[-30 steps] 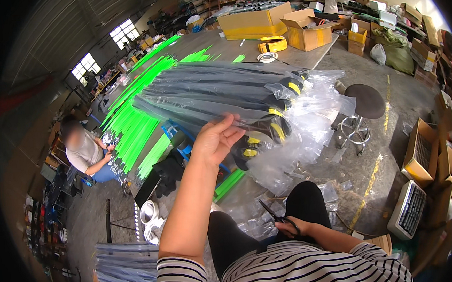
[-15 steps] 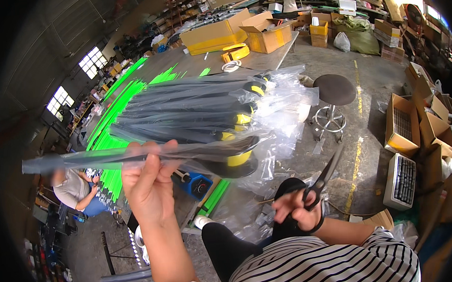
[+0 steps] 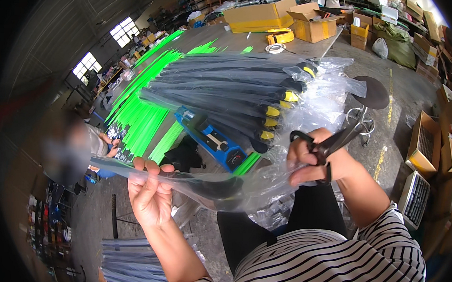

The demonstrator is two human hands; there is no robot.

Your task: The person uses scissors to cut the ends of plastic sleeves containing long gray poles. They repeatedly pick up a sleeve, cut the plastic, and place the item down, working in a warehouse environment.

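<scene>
My left hand [image 3: 151,194] pinches a long clear plastic sleeve [image 3: 192,182] with a dark, flat-ended item inside, held low in front of me. The sleeve's loose end reaches my right hand [image 3: 312,159], whose thumb and fingers are at the plastic. Black scissors [image 3: 342,136] hang on that same hand, blades pointing right. Beyond lies a row of similar dark items in sleeves [image 3: 217,84], with yellow labels at their right ends. Between these and my hands sits a blue heat-sealer-like device [image 3: 213,142].
Long bright green strips [image 3: 146,104] cover the table's left part. A person [image 3: 99,143] sits past my left hand. At right are a round stool [image 3: 372,91] and cardboard boxes [image 3: 425,141]. More sleeved items [image 3: 132,265] lie at lower left.
My left hand has lowered the sleeved item. My right hand has risen with the scissors to the sleeve's loose end. The view has shifted, and the blue device shows more fully.
</scene>
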